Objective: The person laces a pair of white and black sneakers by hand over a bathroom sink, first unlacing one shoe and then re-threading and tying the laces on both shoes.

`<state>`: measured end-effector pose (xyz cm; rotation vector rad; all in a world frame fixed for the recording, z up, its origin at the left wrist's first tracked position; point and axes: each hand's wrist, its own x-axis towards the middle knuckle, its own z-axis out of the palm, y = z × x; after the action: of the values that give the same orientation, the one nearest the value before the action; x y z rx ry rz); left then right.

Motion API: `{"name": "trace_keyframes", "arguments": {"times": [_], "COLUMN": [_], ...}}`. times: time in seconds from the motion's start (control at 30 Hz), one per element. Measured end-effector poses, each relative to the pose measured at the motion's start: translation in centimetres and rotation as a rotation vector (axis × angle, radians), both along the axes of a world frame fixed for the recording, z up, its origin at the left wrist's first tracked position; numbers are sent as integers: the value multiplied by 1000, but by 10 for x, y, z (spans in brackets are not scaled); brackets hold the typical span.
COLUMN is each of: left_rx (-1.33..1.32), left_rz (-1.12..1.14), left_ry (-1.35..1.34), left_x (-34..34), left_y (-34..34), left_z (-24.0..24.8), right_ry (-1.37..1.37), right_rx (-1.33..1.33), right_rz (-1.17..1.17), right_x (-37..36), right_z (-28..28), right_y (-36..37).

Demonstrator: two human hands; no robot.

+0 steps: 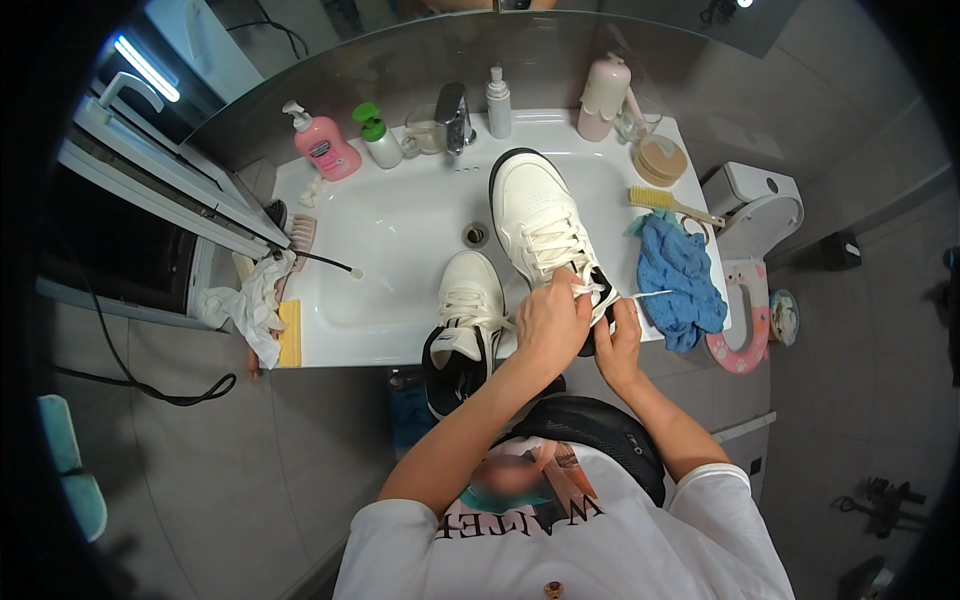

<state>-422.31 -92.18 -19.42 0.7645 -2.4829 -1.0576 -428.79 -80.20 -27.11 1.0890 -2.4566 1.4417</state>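
Left hand (556, 318) closed, pinching white lace (595, 289); right hand (618, 347) half-curled against cream shoe (538, 218), grip unclear

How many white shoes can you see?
2. One white shoe is over the sink, in the left hand and right hand. The other white shoe is to its left, at the sink's front edge.

White short-sleeved fabric T-shirt (650, 535), bottom centre of frame; multicoloured print (575, 470), black lettering (520, 523). Black mesh waist pouch (605, 428).
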Motion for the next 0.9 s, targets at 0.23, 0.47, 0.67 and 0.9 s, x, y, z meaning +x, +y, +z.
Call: {"name": "trace_keyframes", "arguments": {"times": [0.23,0.47,0.67,0.9], "left_rx": [-63,-54,2,-84], "left_rz": [-46,-81,-111,214], "left_ry": [-34,-19,-41,167], "left_x": [16,21,35,115], "left_y": [19,26,24,-7], "left_z": [5,4,10,-2], "right_ry": [-1,-21,-67,-208], "right_rx": [0,-29,-27,299], "right_rz": [28,9,-7,-63], "right_x": [1,0,-4,-45], "right_z": [-1,-2,0,0], "right_y": [4,2,-2,-30]}}
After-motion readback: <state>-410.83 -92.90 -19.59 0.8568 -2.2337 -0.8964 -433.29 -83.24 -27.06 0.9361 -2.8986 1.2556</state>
